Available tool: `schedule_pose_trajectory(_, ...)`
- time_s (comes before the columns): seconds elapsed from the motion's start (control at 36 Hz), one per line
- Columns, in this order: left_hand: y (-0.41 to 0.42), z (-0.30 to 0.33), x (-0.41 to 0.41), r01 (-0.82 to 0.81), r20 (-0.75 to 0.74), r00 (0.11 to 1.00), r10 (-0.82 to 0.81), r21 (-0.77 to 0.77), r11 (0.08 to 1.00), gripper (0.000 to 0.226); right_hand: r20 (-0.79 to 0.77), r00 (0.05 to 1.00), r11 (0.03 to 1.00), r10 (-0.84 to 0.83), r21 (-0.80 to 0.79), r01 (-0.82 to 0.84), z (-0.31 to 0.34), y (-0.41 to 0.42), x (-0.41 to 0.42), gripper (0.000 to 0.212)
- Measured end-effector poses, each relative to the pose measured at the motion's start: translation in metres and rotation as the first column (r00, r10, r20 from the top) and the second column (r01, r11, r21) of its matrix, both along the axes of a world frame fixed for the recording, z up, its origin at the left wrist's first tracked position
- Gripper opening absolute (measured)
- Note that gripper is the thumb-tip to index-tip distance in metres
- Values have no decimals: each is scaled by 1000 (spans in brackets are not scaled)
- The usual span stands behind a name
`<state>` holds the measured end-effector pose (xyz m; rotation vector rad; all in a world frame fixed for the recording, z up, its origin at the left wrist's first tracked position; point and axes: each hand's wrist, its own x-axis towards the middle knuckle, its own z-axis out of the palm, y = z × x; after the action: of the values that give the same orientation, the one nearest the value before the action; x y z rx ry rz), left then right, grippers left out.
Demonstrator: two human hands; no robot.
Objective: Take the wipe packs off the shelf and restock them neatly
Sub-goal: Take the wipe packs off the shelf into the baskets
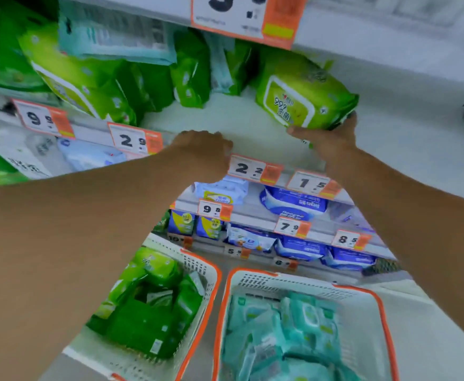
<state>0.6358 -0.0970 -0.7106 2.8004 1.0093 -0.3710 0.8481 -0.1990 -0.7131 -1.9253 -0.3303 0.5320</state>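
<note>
Right hand (332,138) grasping soft lime-green plastic wipe pack (305,97) from below; left hand (203,149) clenched, resting on white shelf (253,133). Better set flat, label forward.

A lime-green wipe pack (305,97) with a yellow-green flap label sits tilted on the white shelf (242,127), near its right front edge. Left of that pack, further green packs (189,75) stand upright at the back of the shelf. Farther left, more green packs (82,86) lean in a slanted heap with a pale teal pack (115,34) lying on top.
</note>
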Motion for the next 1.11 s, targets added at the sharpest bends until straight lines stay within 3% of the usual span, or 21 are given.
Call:
schedule_pose_trajectory(0.08,2,0,8,-6,-42,999,8,40,999,59,-2,1000,997,26,67,-26,-12,10,18,107)
schedule_pose_trajectory(0.25,10,-2,11,-92,-10,996,93,53,994,75,-2,1000,988,14,154,-14,-17,21,28,85)
schedule_pose_trajectory(0.33,10,-4,11,-77,-26,997,79,68,995,74,-129,992,976,5,218,23,-11,18,25,73)
schedule_pose_trajectory(0.42,11,3,9,-129,8,992,130,-58,990,76,-374,917,957,136,291,-23,7,8,15,82)
schedule_pose_trajectory(0.44,12,8,8,-184,85,975,207,-226,957,78,-415,886,943,207,324,-68,15,0,9,75)
schedule_pose_trajectory(0.47,11,17,5,-219,192,920,342,-471,854,80,-435,862,932,262,345,-110,22,-9,2,63)
schedule_pose_trajectory(0.5,8,26,2,-185,288,806,517,-707,682,81,-444,842,922,307,358,-147,29,-18,-6,50)
schedule_pose_trajectory(0.53,4,34,-5,-71,350,663,662,-851,521,77,-452,819,909,354,372,-188,36,-28,-15,40)
schedule_pose_trajectory(0.56,-1,41,-15,68,387,535,751,-906,418,66,-463,787,891,408,391,-232,42,-39,-24,33)
schedule_pose_trajectory(0.61,-8,47,-35,258,402,351,846,-910,326,47,-473,705,836,528,434,-334,51,-55,-47,29)
schedule_pose_trajectory(0.67,-21,44,-60,247,339,322,884,-931,268,44,-496,636,804,591,425,-416,49,-63,-75,29)
schedule_pose_trajectory(0.72,-37,29,-89,177,191,367,911,-975,133,33,-534,599,801,597,358,-479,33,-66,-102,32)
schedule_pose_trajectory(0.78,-53,4,-121,128,66,332,941,-991,24,34,-577,576,798,579,253,-547,8,-64,-132,40)
schedule_pose_trajectory(0.92,-71,-47,-189,-49,-1,189,982,-999,8,52,-630,552,763,546,104,-638,-49,-58,-194,47)
schedule_pose_trajectory(1.0,-72,-66,-220,-92,-14,207,978,-996,5,53,-636,542,759,549,107,-643,-73,-56,-221,58)
schedule_pose_trajectory(1.11,-70,-87,-252,-180,9,221,975,-982,50,64,-650,517,734,557,94,-673,-100,-54,-243,45)
